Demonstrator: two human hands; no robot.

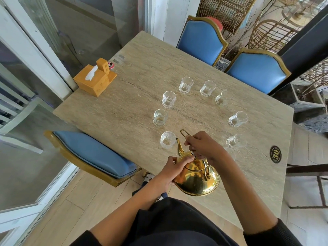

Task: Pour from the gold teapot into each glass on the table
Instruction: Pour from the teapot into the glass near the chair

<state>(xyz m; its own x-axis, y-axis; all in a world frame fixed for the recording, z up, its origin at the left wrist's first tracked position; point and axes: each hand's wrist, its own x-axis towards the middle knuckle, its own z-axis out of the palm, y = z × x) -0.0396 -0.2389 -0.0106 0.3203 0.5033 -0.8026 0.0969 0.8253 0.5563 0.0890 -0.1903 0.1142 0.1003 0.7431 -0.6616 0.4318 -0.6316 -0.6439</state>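
The gold teapot [197, 176] is held tilted above the near edge of the table [134, 107], its spout [179, 145] aimed at the nearest glass on the left [167, 139]. The wire handle [185, 134] is gripped by the right hand [202, 146], fingers curled round it. The left hand [174, 168] is wrapped against the pot's side, with the thumb pressed on the lid [194, 166].

8 more glasses are seen, set in a ring on the table: 2 [160, 117] [169, 99] up the left side, 3 [185, 85] [207, 88] [221, 98] across the far side, and 2 [237, 119] [236, 141] down the right side. The last [230, 153] is largely hidden behind the right wrist.

A wooden tissue box [95, 80] is placed at the far left corner, well apart from the ring. A round black sticker marked 30 [275, 154] is fixed near the right edge. 2 blue chairs [200, 39] [257, 70] are drawn up at the far side, and 1 blue seat [94, 153] lies at the left.
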